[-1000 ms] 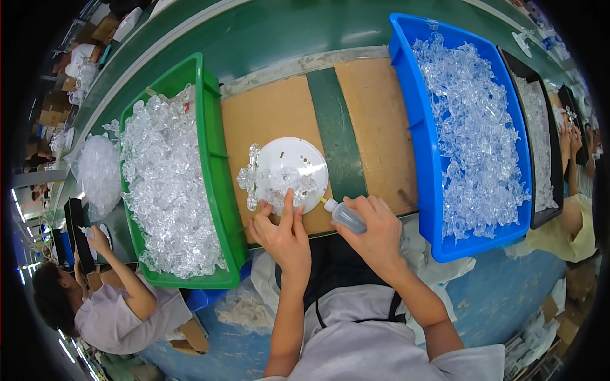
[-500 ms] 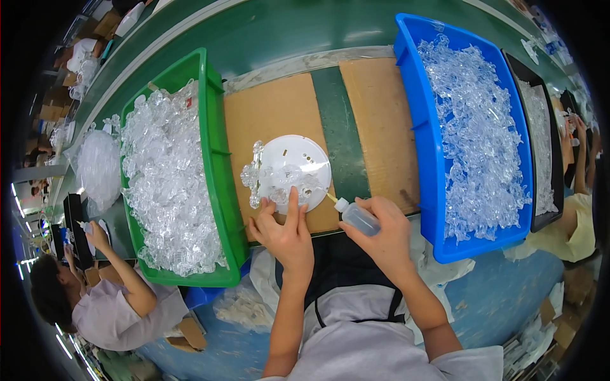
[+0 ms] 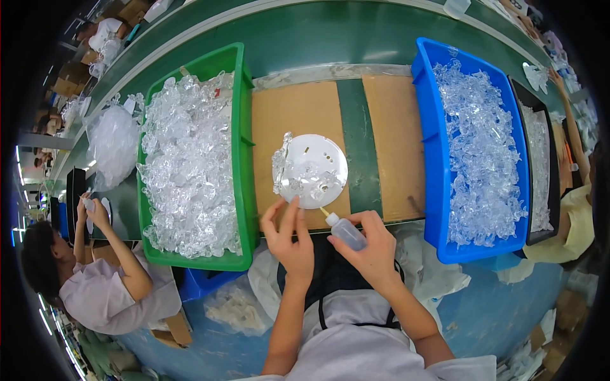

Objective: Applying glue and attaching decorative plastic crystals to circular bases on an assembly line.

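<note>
In my right hand (image 3: 376, 254) is a clear squeeze bottle (image 3: 349, 234) with a white cap and a thin yellowish nozzle. The nozzle points up and left, its tip at the near right edge of a round white plate (image 3: 324, 152). Several small clear plastic pieces lie on the plate, and a knobbly clear plastic piece (image 3: 281, 166) lies along its left edge. My left hand (image 3: 289, 241) is open at the plate's near edge, fingers apart, one fingertip at the rim. Whether that fingertip touches a small clear piece is hard to tell.
Cardboard sheets (image 3: 397, 146) cover the green bench. A green bin (image 3: 244, 152) on the left and a blue bin (image 3: 434, 152) on the right hold heaps of clear plastic parts. A black tray (image 3: 554, 184) stands beyond the blue bin. Co-workers sit at both sides.
My left fingers have drawn back from over the plate to its near edge. The bottle has shifted left relative to the plate, toward its near edge. The whole view has shifted slightly.
</note>
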Tool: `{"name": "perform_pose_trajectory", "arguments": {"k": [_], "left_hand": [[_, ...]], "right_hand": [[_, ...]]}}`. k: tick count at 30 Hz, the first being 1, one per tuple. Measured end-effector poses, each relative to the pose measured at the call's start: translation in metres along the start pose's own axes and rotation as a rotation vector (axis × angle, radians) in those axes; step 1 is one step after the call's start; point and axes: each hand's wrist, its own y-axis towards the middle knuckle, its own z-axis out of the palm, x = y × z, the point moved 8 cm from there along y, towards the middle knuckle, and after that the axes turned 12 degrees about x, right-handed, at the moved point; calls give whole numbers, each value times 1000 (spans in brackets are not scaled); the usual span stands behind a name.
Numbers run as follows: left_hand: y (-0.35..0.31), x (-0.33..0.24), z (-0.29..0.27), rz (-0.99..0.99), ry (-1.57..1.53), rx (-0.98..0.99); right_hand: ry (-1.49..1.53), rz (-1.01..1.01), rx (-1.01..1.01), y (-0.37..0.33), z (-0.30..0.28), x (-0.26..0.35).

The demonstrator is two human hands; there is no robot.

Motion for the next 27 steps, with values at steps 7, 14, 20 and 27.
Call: {"name": "perform_pose_trajectory", "arguments": {"k": [7, 14, 20, 27], "left_hand": [[30, 36, 4, -261, -363, 100], [33, 42, 10, -350, -426, 204], [32, 44, 9, -355, -409, 208], [34, 33, 6, -309, -389, 186]], "right_hand": [[-114, -10, 38, 10, 15, 15], [-194, -26, 32, 20, 20, 18], [-181, -27, 36, 20, 22, 18], [-161, -32, 45, 20, 22, 16]]}}
